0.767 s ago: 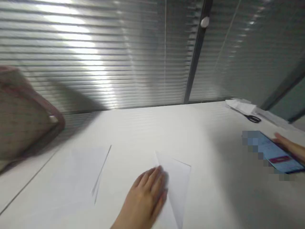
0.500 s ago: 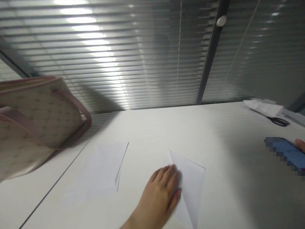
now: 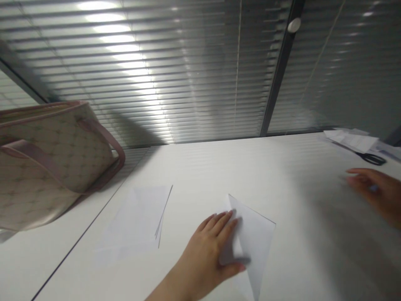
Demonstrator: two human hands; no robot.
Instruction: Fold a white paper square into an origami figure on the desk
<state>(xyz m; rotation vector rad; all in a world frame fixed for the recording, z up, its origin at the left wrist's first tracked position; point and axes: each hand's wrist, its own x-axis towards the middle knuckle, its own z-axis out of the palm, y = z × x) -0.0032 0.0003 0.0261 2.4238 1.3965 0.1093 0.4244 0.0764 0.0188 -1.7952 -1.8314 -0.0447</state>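
Note:
My left hand lies flat on a folded white paper near the middle of the white table. Its fingers are stretched out over the paper's left edge and the thumb presses near the fold. My right hand hovers over the table at the right edge of view, blurred. Its fingers reach leftward and apart, and I see nothing in them. It is well clear of the folded paper.
A beige patterned bag with pink straps stands at the left. Flat white sheets lie left of the folded paper. Black scissors and loose papers sit at the far right. Closed blinds run behind the table.
The blue phone near my right hand is gone from view, and that hand has come leftward over the table. My left hand has spread flatter on the folded paper. The view has shifted slightly.

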